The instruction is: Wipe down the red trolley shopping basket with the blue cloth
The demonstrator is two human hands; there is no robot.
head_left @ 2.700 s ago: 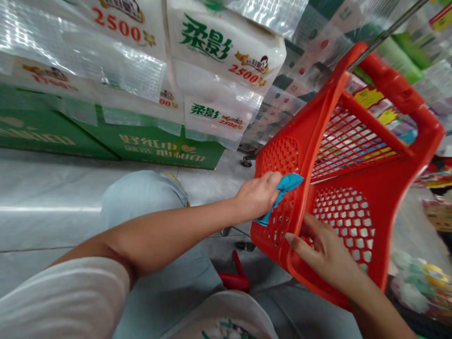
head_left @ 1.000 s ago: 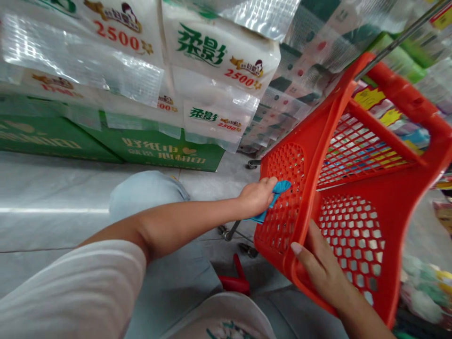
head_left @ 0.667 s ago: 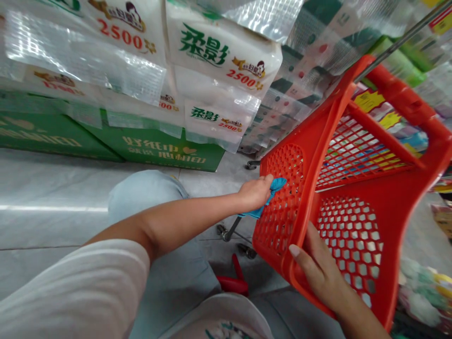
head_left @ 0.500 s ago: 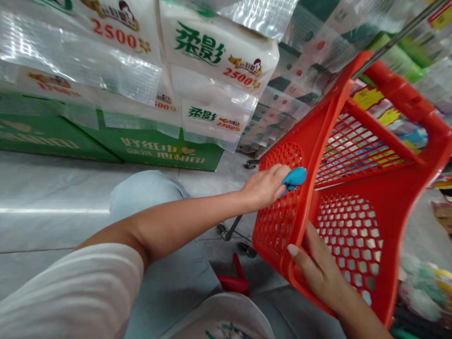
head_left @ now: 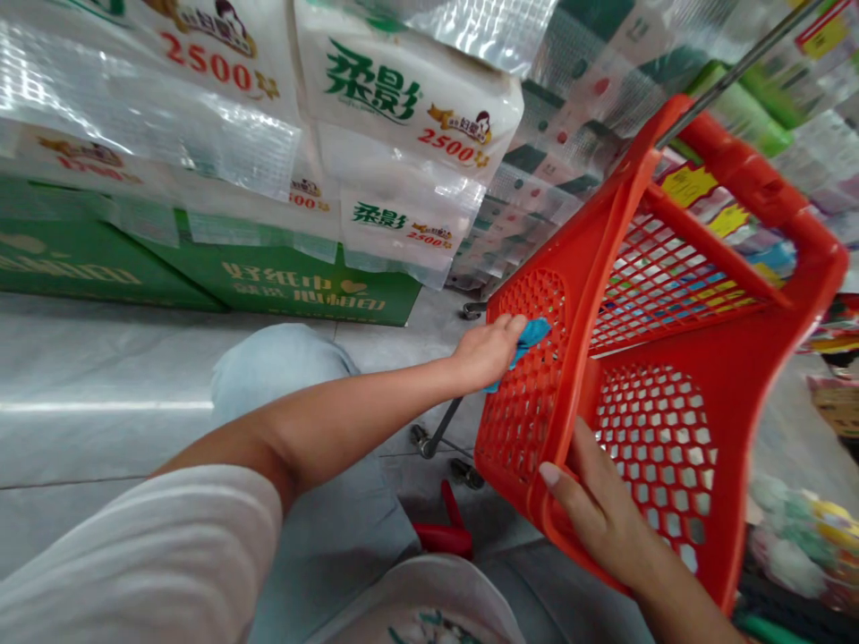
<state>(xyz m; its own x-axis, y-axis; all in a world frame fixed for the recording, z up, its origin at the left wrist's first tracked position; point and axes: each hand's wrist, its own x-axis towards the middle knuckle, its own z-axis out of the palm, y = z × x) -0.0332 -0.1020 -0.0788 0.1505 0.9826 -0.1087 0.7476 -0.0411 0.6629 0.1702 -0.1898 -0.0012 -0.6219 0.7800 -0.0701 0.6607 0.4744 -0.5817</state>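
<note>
Basket (head_left: 698, 349) is glossy red plastic, walls punched with holes, rim (head_left: 570, 394) thick and rounded. Gap of grey tile (head_left: 376, 344) between it and my knee (head_left: 282, 367); tissue packs (head_left: 416, 107) stack beyond. My left hand (head_left: 489, 351) clamps the cloth (head_left: 535, 334) against the outer wall: blue, crumpled, ends poking out. My right hand (head_left: 604, 505) grips the rim

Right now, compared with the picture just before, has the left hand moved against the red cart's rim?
Yes. The left hand has moved left in the picture, away from the red cart's rim, with the blue cloth.
</note>
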